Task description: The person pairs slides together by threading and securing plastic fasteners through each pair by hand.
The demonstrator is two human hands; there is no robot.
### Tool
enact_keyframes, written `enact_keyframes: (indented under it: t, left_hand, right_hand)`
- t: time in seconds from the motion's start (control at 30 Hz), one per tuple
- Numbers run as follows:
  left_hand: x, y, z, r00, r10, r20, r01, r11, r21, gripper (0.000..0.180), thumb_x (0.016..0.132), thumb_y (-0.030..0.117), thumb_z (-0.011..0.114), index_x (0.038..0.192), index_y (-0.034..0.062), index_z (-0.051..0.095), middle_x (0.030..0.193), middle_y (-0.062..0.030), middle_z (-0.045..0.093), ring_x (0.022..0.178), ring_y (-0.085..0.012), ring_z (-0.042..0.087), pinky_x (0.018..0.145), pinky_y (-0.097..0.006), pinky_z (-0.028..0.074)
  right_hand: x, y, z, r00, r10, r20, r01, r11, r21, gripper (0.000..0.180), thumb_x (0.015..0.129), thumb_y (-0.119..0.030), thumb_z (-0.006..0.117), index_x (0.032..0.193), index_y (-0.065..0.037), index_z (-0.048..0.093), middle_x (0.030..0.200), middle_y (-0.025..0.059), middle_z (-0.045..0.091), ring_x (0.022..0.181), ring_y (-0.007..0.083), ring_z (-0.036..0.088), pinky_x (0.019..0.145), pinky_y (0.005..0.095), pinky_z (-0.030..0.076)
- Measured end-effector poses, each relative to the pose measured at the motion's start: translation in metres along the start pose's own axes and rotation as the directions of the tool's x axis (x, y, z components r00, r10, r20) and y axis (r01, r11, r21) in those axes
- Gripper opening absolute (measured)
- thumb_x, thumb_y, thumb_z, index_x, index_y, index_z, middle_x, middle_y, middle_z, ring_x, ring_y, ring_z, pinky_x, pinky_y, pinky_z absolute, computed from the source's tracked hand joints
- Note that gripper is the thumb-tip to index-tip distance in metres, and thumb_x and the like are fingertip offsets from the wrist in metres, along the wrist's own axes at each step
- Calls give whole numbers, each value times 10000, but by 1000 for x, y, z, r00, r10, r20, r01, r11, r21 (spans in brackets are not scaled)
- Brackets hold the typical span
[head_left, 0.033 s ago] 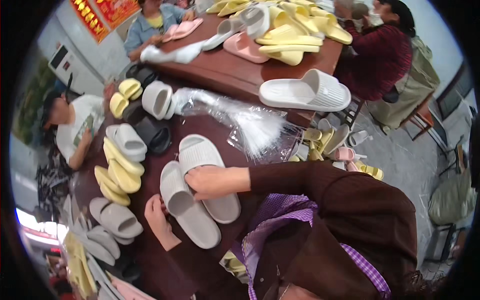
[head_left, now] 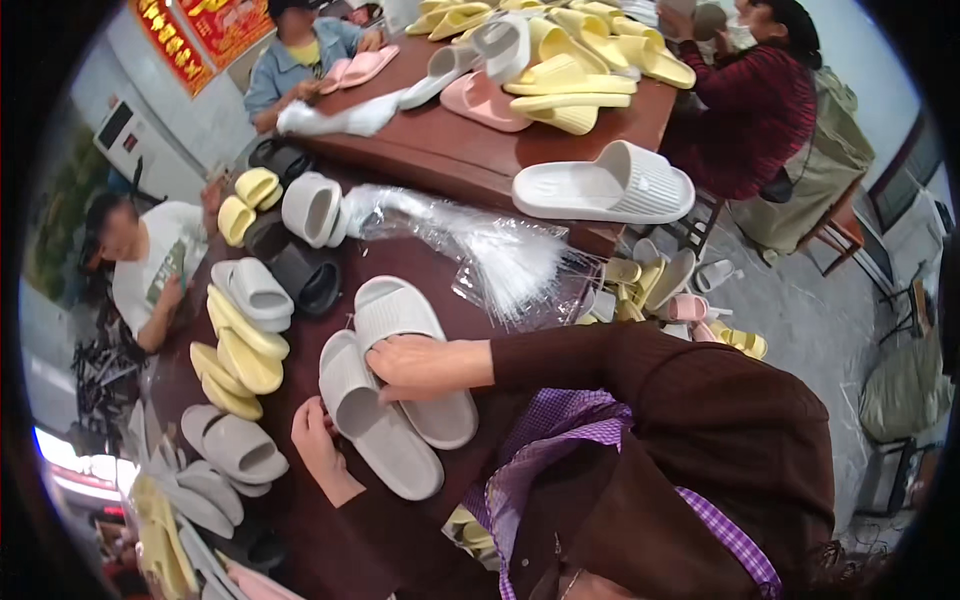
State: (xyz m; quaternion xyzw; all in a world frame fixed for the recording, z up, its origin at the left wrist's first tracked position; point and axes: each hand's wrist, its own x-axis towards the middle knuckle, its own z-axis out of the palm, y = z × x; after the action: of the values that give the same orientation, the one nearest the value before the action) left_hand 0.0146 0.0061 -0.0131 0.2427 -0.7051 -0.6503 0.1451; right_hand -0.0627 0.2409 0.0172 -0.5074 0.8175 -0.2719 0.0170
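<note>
Handling grey slippers (head_left: 395, 445): our right hand (head_left: 408, 364) rests over them, left of centre; whether it grips, we cannot tell.
Left hand (head_left: 322, 452): it curls beside their left edge, grip unclear to us.
Slipper risk: an uneven push could skew them, we judge.
Table (head_left: 306, 362): dark red, plastic sleeves (head_left: 510, 262) upper centre.
Room: grey floor (head_left: 800, 320) right, red posters (head_left: 230, 32) upper left.
</note>
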Motion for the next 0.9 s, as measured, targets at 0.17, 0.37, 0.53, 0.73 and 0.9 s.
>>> enact_keyframes:
  t: [0.17, 0.37, 0.53, 0.73, 0.9]
  left_hand:
    - [13, -11, -1, 993, -9, 117, 30, 983, -182, 200, 922, 181, 543, 1010, 8, 589, 783, -22, 588, 607, -83, 522, 504, -200, 405]
    - [7, -5, -1, 953, -3, 302, 80, 967, -242, 192, 923, 185, 533, 1011, 20, 577, 786, -39, 579, 606, -111, 535, 502, -223, 427]
    - [1, 3, -2, 983, -40, 178, 94, 947, -306, 182, 880, 193, 595, 970, 34, 588, 741, -40, 578, 610, -128, 544, 502, -253, 444]
    - [7, -13, -8, 995, -81, 50, 95, 879, -467, 194, 863, 175, 613, 966, 14, 584, 719, -50, 574, 571, -138, 531, 485, -277, 422]
    - [9, -2, 2, 972, -30, -233, -73, 903, -424, 183, 869, 163, 594, 948, 0, 572, 711, -58, 563, 562, -113, 522, 481, -275, 435]
  right_hand:
    - [16, 9, 8, 962, 159, -221, -140, 985, 99, 381, 746, -219, 679, 935, 68, 514, 904, 236, 575, 868, 390, 581, 767, 439, 473]
    - [19, 26, 4, 920, 268, -284, -254, 963, 87, 293, 732, -137, 647, 896, 65, 512, 883, 247, 578, 847, 405, 591, 730, 460, 479]
    - [-1, 17, -66, 917, 183, -355, -224, 972, -78, 194, 709, -36, 578, 897, -22, 533, 866, 212, 593, 811, 398, 599, 678, 468, 480]
    - [41, 82, -220, 884, -115, -453, -204, 777, -596, 223, 720, -19, 527, 937, -54, 557, 793, 227, 613, 809, 420, 604, 695, 479, 474]
    - [44, 254, -399, 873, 239, -425, -483, 534, -694, 178, 796, -58, 519, 967, -13, 541, 932, 239, 607, 915, 426, 576, 758, 470, 464]
